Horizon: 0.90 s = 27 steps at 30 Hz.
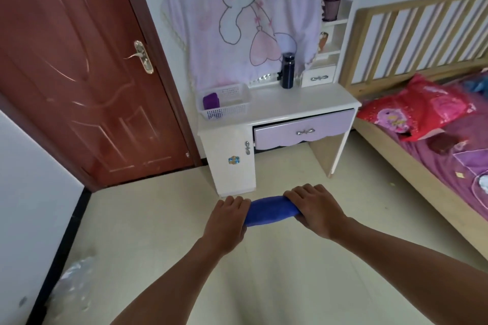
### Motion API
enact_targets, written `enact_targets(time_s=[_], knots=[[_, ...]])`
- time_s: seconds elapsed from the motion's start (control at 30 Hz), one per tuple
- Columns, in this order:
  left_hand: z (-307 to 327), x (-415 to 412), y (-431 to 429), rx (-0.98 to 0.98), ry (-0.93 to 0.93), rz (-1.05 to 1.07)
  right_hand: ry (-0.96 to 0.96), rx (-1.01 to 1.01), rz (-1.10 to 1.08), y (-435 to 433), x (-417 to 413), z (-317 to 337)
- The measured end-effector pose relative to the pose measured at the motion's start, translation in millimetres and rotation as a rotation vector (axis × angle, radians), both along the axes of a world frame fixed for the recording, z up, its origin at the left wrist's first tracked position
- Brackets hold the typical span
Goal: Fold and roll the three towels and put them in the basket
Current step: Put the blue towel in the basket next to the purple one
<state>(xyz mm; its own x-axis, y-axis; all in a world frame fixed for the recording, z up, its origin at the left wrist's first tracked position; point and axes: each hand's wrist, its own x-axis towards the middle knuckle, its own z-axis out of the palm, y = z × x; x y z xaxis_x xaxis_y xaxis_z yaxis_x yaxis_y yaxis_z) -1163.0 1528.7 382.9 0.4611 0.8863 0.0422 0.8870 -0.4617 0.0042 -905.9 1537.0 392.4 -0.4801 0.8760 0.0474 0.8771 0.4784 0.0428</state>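
A rolled blue towel [269, 210] is held in the air in front of me, over the floor. My left hand [227, 219] grips its left end and my right hand [314, 207] grips its right end, fingers curled over the roll. Ahead, a white perforated basket [232, 108] stands on the left part of a white desk [290, 105]. A rolled purple towel [211, 101] lies inside the basket at its left side. No third towel is in view.
A dark water bottle [287, 70] stands on the desk behind the basket. A brown door [79, 74] is at the left, a wooden bed [422, 140] with a red pillow at the right. Crumpled plastic [71, 282] lies on the floor at lower left.
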Motion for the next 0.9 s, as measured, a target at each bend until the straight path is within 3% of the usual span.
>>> enact_targets(time_s=[0.37, 0.53, 0.7, 0.9], knots=[[-11.9, -10.0, 223.7, -0.024, -0.035, 0.061, 0.093, -0.004, 0.068, 243.4, -8.5, -14.9], [-10.4, -13.9, 341.5, -0.105, -0.222, 0.199, 0.179, -0.172, 0.109, 390.5, -17.4, -16.2], [-2.6, -29.9, 422.8, -0.342, -0.569, 0.442, 0.428, -0.497, 0.007, 507.6, -42.0, 9.6], [-5.3, -65.0, 528.0, -0.429, -0.857, 0.616, 0.858, -0.777, -0.212, 632.9, -89.6, 21.0]])
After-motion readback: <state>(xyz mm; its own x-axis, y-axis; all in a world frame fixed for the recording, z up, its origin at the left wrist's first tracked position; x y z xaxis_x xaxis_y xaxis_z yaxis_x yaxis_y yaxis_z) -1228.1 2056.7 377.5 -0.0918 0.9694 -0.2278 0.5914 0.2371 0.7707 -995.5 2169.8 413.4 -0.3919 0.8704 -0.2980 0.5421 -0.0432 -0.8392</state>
